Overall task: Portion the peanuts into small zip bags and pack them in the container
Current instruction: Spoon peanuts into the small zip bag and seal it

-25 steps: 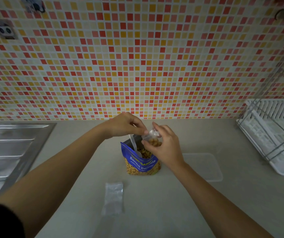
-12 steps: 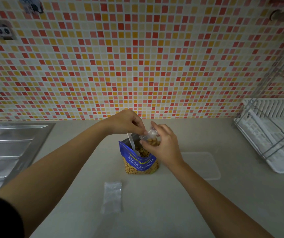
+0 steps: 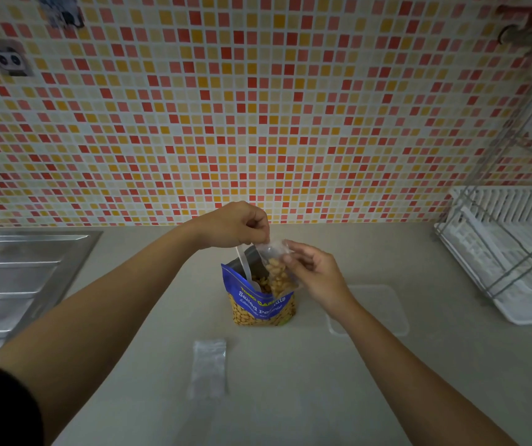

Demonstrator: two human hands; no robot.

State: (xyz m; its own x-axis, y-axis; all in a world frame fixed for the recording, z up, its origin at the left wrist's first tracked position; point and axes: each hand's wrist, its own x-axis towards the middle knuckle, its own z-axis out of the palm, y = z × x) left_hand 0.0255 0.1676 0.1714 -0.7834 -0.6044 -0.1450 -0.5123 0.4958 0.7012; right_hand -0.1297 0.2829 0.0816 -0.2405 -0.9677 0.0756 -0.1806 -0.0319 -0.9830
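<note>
Here my left hand [image 3: 235, 223] and right hand [image 3: 319, 275] both pinch the small zip bag [image 3: 278, 268], holding peanuts, just above the open peanut pouch [image 3: 261, 305]; the container [image 3: 378, 312] lies to its right.

- Peanut bag [image 3: 259, 312], standing on the table [image 3: 306, 381], blue upper band of the front face: top line in small yellow capitals. The first word reads "TONG". The second word begins "GAR", and the rest is lost in a crease of the foil.
- Same face, next line down: large white lettering, "Salted Peanuts". The line bends upward at the crease, so the middle letters are distorted.
- Same face, below that: one line of small white script, too fine to read.
- Small zip bag [image 3: 279, 273], held at the peanut bag's mouth: clear film, nothing legible.
</note>
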